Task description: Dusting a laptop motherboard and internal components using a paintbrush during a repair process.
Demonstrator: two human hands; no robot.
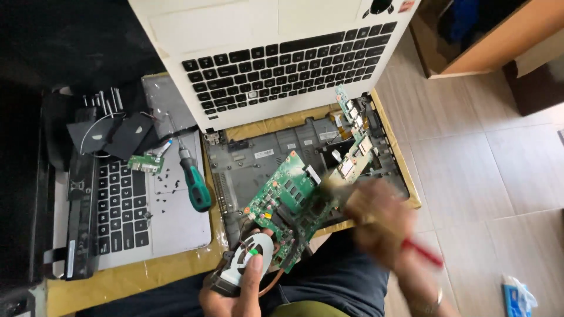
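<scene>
Left hand [238, 287]: my fingers are closed on the cooling fan [249, 258] end of the green motherboard [288, 202], held tilted above my lap.
Right hand [376, 220]: blurred; it seems to grip a red-handled brush [420, 251] at the board.
Risk: I judge a hard stroke could knock components or twist the board loose.
Container: the grey laptop base shell [258, 161] holds small daughterboards [352, 158].

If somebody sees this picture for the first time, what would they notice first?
Most striking is the green laptop circuit board at centre, held by its white round cooling fan in the left hand. The blurred right hand holds a red-handled brush over it. Behind lie the grey laptop base shell and the white keyboard cover.
</scene>
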